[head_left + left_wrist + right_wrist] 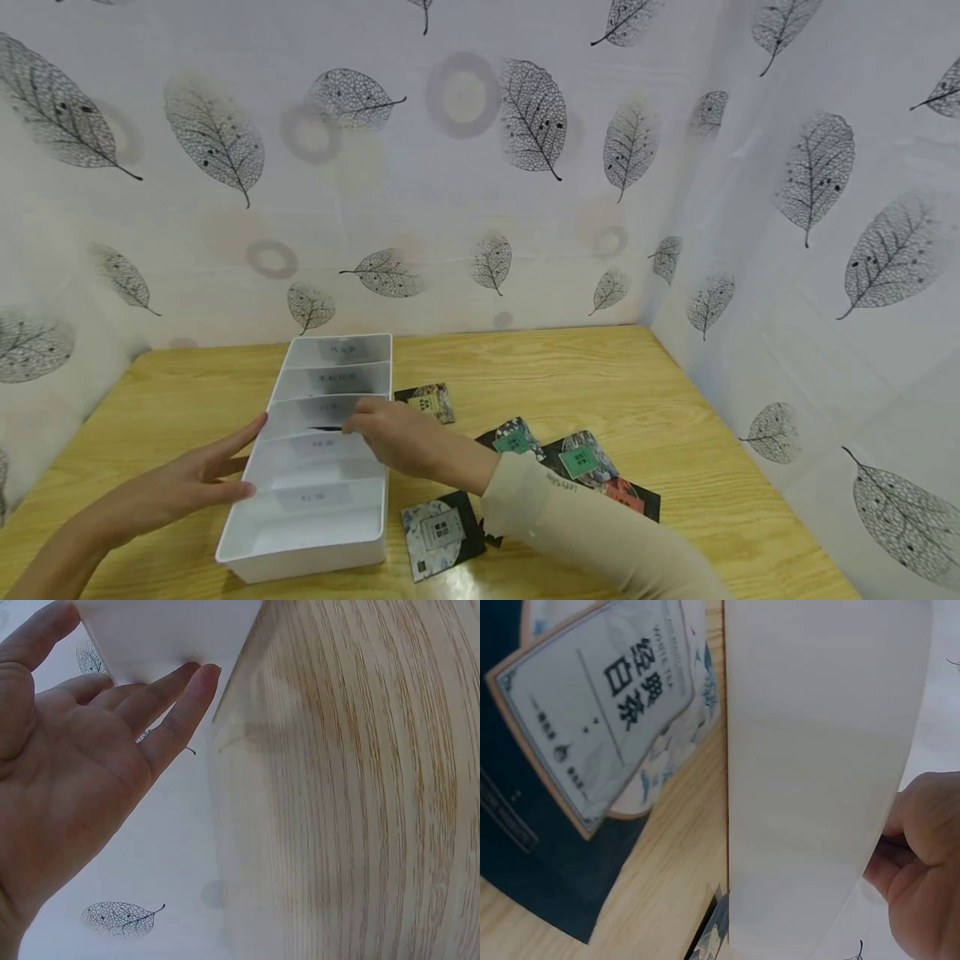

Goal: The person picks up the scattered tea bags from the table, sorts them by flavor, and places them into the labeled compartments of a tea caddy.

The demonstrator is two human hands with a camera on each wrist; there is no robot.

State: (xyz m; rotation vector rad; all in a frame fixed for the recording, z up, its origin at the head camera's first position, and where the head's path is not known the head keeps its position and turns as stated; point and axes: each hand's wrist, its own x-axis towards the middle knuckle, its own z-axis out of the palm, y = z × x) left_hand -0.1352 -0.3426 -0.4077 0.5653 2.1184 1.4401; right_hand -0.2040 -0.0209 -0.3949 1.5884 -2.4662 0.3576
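Observation:
A long white divided box (307, 554) lies on the table, with grey printed labels on its compartment walls. My left hand (176, 492) rests against its left side, thumb and fingers extended; the left wrist view shows the fingertips (202, 679) touching the box wall. My right hand (397, 433) reaches over the right rim and pinches a tea packet (327, 428), of which only a thin dark edge shows inside a middle compartment. In the right wrist view the box's side wall (817, 765) hides the fingertips and whatever they hold.
Right of the box lie a white tea packet (442, 533), a yellow-labelled packet (426, 403), two green-labelled packets (513, 437) and a red-labelled one (626, 493). My right forearm passes over some of them. Leaf-printed cloth (465, 200) hangs behind the wooden table (540, 367).

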